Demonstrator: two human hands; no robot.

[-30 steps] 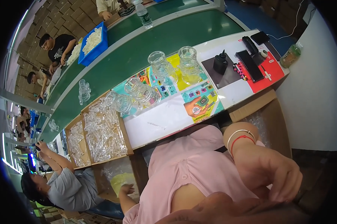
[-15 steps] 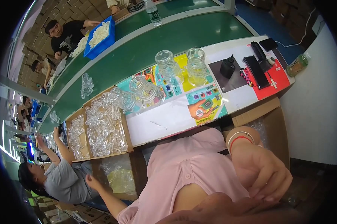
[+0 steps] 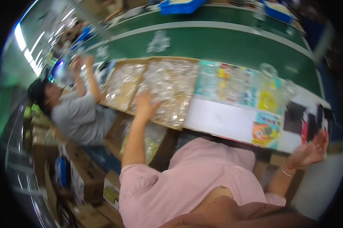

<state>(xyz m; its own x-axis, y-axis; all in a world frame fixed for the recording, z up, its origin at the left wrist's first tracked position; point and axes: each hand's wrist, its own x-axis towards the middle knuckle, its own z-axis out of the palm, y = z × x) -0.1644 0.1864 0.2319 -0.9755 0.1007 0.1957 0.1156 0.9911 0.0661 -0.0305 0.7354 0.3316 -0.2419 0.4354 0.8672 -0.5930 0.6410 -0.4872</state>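
My left hand (image 3: pixel 146 106) is over the near edge of a cardboard box (image 3: pixel 182 121) filled with small clear plastic pieces (image 3: pixel 167 83). Its fingers are spread, and I see nothing held in them. Off to the right, my right hand (image 3: pixel 311 151) is raised near the table's right end, close to some dark items. It is blurred, but its fingers look loosely apart with nothing in them. Several clear, jar-like vessels (image 3: pixel 268 78) stand on the printed sheet to the right of the box, smeared by motion.
Beyond the box runs a green conveyor belt (image 3: pixel 217 41) with a clear piece (image 3: pixel 159 41) on it. Blue trays (image 3: pixel 183 7) stand at the far side. A co-worker in a grey shirt (image 3: pixel 74 116) sits to the left. Below the table edge, an open carton (image 3: pixel 156 146) holds yellowish plastic.
The view has swung left. My left hand has come up from beside my body to the box of clear pieces. My right hand has risen from my lap side and its fingers have loosened.
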